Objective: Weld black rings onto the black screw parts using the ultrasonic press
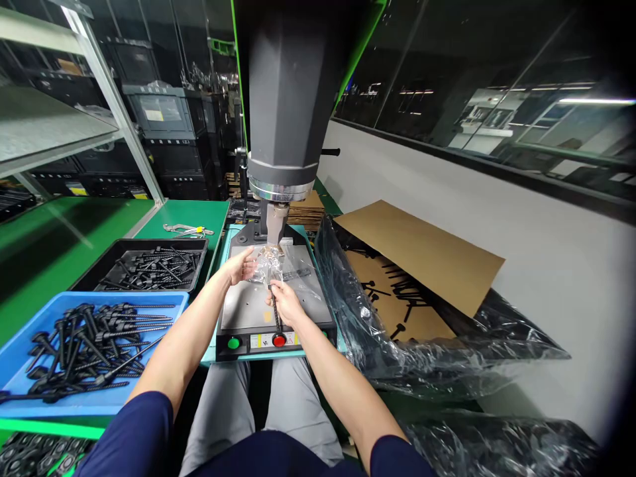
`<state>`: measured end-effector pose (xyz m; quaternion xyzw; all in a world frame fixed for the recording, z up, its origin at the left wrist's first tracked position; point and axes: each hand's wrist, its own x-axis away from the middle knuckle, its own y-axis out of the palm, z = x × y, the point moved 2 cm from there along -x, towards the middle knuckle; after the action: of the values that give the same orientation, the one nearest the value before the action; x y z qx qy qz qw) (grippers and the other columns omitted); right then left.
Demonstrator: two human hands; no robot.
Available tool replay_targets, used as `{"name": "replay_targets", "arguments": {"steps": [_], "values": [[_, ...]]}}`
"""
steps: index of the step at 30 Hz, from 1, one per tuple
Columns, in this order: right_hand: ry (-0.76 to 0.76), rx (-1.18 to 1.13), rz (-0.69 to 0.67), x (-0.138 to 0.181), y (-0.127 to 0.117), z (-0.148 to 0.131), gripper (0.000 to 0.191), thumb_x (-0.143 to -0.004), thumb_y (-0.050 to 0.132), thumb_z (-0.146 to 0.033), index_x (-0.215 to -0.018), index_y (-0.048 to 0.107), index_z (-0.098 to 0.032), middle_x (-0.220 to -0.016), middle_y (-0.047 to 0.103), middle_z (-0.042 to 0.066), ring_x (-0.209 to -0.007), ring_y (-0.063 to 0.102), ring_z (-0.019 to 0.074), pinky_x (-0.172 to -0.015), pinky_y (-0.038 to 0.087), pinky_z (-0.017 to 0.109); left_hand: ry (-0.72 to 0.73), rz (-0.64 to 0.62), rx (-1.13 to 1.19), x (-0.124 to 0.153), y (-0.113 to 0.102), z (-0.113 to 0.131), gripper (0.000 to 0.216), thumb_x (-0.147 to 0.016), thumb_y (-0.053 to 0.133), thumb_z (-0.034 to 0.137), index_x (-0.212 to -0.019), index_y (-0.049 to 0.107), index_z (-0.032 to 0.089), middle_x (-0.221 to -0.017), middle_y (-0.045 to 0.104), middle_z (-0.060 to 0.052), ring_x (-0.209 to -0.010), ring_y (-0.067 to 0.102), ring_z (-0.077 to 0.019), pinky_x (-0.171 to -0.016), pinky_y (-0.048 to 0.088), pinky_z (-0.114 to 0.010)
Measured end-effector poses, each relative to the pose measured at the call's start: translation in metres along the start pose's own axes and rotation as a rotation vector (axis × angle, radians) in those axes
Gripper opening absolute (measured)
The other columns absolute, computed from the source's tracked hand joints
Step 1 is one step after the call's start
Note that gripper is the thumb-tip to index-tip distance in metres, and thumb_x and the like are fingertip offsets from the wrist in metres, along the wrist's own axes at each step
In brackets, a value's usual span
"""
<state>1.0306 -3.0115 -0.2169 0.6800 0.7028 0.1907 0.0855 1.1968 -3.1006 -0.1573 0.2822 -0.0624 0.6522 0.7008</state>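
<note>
In the head view, my right hand (285,302) is closed on a black threaded bolt (276,317). The bolt's ribbed shaft points down toward the red button on the press. My left hand (241,266) is open, its fingers stretched toward crumpled clear plastic film (271,262). That film lies around the tip of the press's tool head (275,225) and hides the bolt's upper end. Both hands are above the grey metal plate of the press base (238,311). A dark strip (295,273) shows under the film.
At left, a blue tray (163,301) and a black tray (201,246) hold many black bolts. Pliers (186,230) lie behind them. To the right, a plastic-lined box (358,358) holds more bolts under a cardboard sheet (422,255). Red (279,340) and green (234,342) buttons face me.
</note>
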Motion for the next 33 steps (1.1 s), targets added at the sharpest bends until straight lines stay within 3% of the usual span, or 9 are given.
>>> {"name": "replay_targets", "arguments": {"steps": [2,5,8,12,15,19,23,26,33], "values": [[-0.099,0.019,0.019,-0.013,0.002,-0.008,0.047,-0.072,0.076,-0.042,-0.112,0.062,-0.021,-0.088,0.064,0.001,-0.067,0.06,0.0124,-0.066,0.054,0.032,0.022,-0.049,0.065,-0.001,0.005,0.002,0.033,-0.077,0.078,0.039,-0.088,0.064,0.012,-0.064,0.062,-0.002,-0.049,0.058,-0.0114,-0.043,0.043,-0.02],[-0.312,0.158,0.042,-0.023,0.001,-0.027,0.044,-0.076,0.069,-0.044,-0.113,0.065,-0.021,-0.099,0.069,0.005,-0.086,0.065,0.0192,-0.082,0.055,0.037,0.118,-0.113,0.126,0.004,0.009,0.004,0.025,-0.077,0.078,0.02,-0.097,0.065,0.012,-0.063,0.061,0.001,-0.045,0.052,-0.0068,-0.041,0.039,-0.015],[-0.547,0.361,0.12,-0.027,-0.004,-0.049,0.035,-0.081,0.064,-0.039,-0.112,0.069,-0.021,-0.115,0.07,0.008,-0.11,0.063,0.0236,-0.102,0.046,0.041,0.197,-0.205,0.213,0.012,0.01,0.007,0.041,-0.078,0.073,0.01,-0.117,0.062,0.013,-0.066,0.063,0.0,-0.045,0.053,-0.007,-0.04,0.039,-0.015],[-0.7,0.479,0.141,-0.036,-0.003,-0.071,0.034,-0.083,0.061,-0.034,-0.114,0.068,-0.02,-0.117,0.071,0.008,-0.11,0.064,0.0237,-0.102,0.046,0.041,0.219,-0.274,0.252,0.017,0.012,0.009,0.074,-0.077,0.071,0.007,-0.145,0.044,0.02,-0.064,0.059,0.003,-0.042,0.052,-0.0073,-0.038,0.035,-0.014],[-0.701,0.516,0.164,-0.05,0.001,-0.078,0.035,-0.08,0.062,-0.031,-0.112,0.069,-0.019,-0.114,0.072,0.009,-0.105,0.066,0.0242,-0.098,0.049,0.04,0.222,-0.275,0.25,0.016,0.014,0.011,0.088,-0.077,0.07,0.007,-0.153,0.03,0.025,-0.062,0.056,0.005,-0.041,0.051,-0.0074,-0.037,0.033,-0.013],[-0.604,0.564,0.224,-0.071,0.008,-0.078,0.035,-0.077,0.062,-0.03,-0.109,0.07,-0.02,-0.103,0.074,0.007,-0.093,0.068,0.0225,-0.09,0.052,0.037,0.223,-0.271,0.249,0.015,0.017,0.013,0.095,-0.076,0.07,0.006,-0.156,0.022,0.029,-0.062,0.057,0.005,-0.041,0.052,-0.0074,-0.036,0.032,-0.012],[-0.527,0.642,0.273,-0.085,0.014,-0.08,0.03,-0.072,0.066,-0.028,-0.1,0.071,-0.019,-0.095,0.074,0.005,-0.088,0.066,0.022,-0.087,0.051,0.036,0.224,-0.273,0.252,0.016,0.017,0.018,0.098,-0.075,0.072,0.006,-0.156,0.022,0.03,-0.063,0.058,0.005,-0.041,0.052,-0.0069,-0.036,0.032,-0.012],[-0.459,0.678,0.229,-0.085,0.017,-0.086,0.031,-0.067,0.069,-0.028,-0.096,0.07,-0.017,-0.092,0.073,0.005,-0.085,0.065,0.022,-0.082,0.051,0.034,0.224,-0.276,0.254,0.016,0.017,0.02,0.097,-0.074,0.074,0.006,-0.155,0.025,0.03,-0.063,0.058,0.005,-0.042,0.053,-0.0069,-0.038,0.035,-0.012],[-0.429,0.652,0.14,-0.081,0.018,-0.098,0.027,-0.074,0.06,-0.037,-0.089,0.072,-0.017,-0.085,0.072,0.004,-0.083,0.064,0.0217,-0.076,0.049,0.031,0.225,-0.284,0.252,0.012,0.013,0.019,0.097,-0.075,0.073,0.007,-0.155,0.024,0.03,-0.062,0.056,0.006,-0.042,0.052,-0.0066,-0.037,0.032,-0.012]]}}
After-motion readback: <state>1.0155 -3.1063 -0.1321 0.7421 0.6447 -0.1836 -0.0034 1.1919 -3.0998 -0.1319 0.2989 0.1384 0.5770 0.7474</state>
